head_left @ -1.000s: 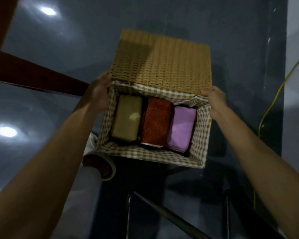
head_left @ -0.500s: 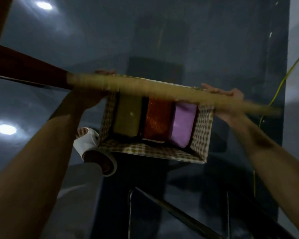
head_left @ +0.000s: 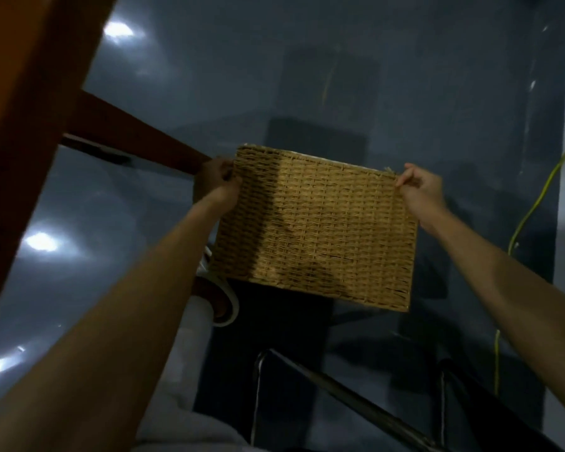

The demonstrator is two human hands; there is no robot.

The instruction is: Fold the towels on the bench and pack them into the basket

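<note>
A woven straw lid (head_left: 313, 226) lies flat over the basket and hides the basket's inside and the folded towels. My left hand (head_left: 217, 179) grips the lid's far left corner with curled fingers. My right hand (head_left: 419, 184) pinches the far right corner. Both forearms reach in from the bottom of the view. The basket sits on a glossy dark floor (head_left: 340, 76).
A red-brown wooden beam (head_left: 134, 138) runs from the upper left down to my left hand. A white sandal on a foot (head_left: 221, 298) is beside the basket's near left corner. A metal frame (head_left: 340, 393) lies below. A yellow cable (head_left: 532, 210) trails at the right.
The lid stood open behind the basket with three folded towels showing. Both hands swung it forward and down, and it now covers the basket.
</note>
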